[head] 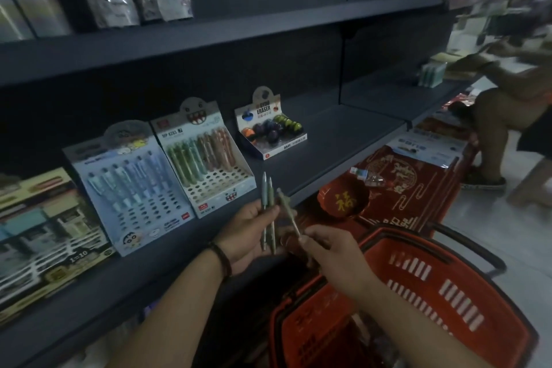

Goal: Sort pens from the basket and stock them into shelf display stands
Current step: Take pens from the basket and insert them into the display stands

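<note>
Two green pens stand nearly upright side by side in the left hand, whose grip is closed round their middles, thumb across the barrels. A third green pen leans beside them, tilted to the right; the right hand pinches its lower end between fingertips and thumb. Both hands hover over the front edge of the dark shelf, above a red shopping basket whose contents cannot be made out. On the shelf behind the hands stands a pen display stand with a toothy face card, its rear rows filled with green and brownish pens and its front holes open. To its left is a blue cartoon display stand, likewise part filled. To the right sits an eraser box of round erasers. A seated person appears at far right, blurred.
</note>
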Action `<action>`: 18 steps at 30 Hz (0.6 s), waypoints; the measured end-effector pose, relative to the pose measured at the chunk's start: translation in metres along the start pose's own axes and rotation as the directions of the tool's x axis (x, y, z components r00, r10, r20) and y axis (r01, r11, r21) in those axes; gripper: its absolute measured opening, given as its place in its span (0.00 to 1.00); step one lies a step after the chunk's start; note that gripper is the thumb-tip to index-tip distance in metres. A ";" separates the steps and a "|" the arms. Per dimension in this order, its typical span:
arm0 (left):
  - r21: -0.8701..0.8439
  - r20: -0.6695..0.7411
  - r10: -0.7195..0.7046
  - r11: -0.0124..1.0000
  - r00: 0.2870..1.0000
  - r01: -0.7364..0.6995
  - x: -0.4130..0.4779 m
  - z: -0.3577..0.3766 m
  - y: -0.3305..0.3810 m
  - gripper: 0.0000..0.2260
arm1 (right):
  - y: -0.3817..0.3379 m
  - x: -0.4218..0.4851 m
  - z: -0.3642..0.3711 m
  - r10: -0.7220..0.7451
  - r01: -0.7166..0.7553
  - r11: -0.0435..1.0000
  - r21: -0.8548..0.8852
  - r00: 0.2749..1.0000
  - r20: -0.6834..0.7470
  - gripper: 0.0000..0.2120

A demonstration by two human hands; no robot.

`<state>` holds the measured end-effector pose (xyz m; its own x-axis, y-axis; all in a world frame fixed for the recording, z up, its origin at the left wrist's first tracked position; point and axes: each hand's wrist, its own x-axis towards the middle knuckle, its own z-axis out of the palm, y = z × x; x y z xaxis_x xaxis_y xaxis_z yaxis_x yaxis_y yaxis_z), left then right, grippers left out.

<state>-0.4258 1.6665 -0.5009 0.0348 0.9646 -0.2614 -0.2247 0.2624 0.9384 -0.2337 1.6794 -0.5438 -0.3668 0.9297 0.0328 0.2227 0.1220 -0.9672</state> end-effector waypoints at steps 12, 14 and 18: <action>0.129 -0.168 0.012 0.992 0.986 0.010 -0.015 -0.037 0.008 0.08 | -0.019 0.012 -0.002 0.132 -0.032 0.911 0.410 0.967 -0.219 0.04; 0.129 -0.164 0.017 0.992 0.986 0.005 -0.018 -0.041 0.011 0.07 | -0.027 0.020 -0.004 0.189 -0.063 0.845 0.530 0.964 -0.187 0.05; 0.074 -0.165 0.014 0.997 0.986 -0.002 -0.023 -0.050 0.017 0.07 | -0.048 0.046 -0.002 0.174 -0.094 0.795 0.600 0.982 -0.076 0.05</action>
<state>-0.4793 1.6477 -0.4905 -0.1301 0.9507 -0.2816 -0.1518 0.2616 0.9532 -0.2591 1.7169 -0.4952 -0.2529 0.9604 -0.1167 -0.3301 -0.1990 -0.9227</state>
